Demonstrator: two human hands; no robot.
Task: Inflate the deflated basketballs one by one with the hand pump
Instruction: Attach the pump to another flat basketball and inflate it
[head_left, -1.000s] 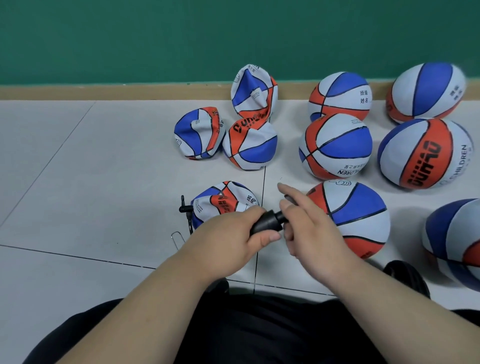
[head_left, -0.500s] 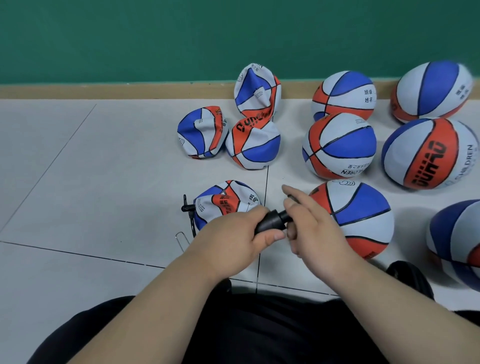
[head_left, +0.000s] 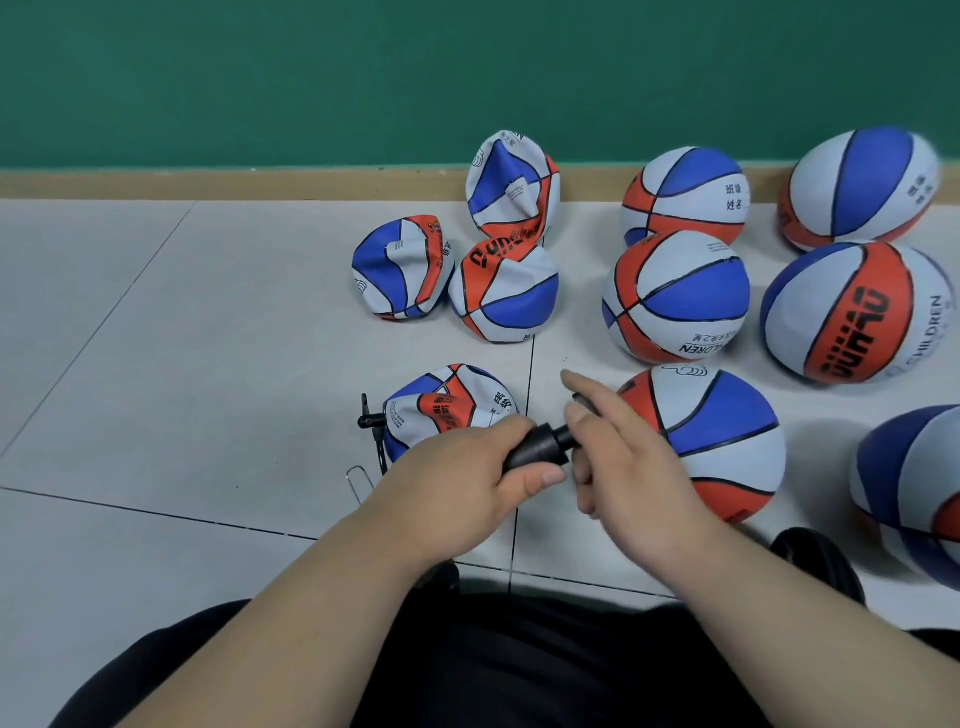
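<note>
My left hand (head_left: 457, 478) grips the black barrel of the hand pump (head_left: 540, 447), held level above the floor. My right hand (head_left: 618, 457) pinches the pump's thin front end between thumb and fingers, with the index finger stretched out. Just behind the left hand lies a crumpled deflated basketball (head_left: 447, 405), red, white and blue. An inflated basketball (head_left: 717, 441) sits right behind the right hand. Three more deflated balls (head_left: 498, 291) lie in a cluster farther back. The pump's tip is hidden by my fingers.
Several inflated basketballs (head_left: 680, 296) stand at the right, up to the green wall (head_left: 467, 78) and its wooden skirting. A black plastic piece with a cord (head_left: 371, 421) and a bent wire clip (head_left: 358, 480) lie left of the near deflated ball. My dark-clad legs fill the bottom edge.
Both hands stay on the pump. The right hand's fingers have shifted slightly along its front end; the view has drifted a little.
</note>
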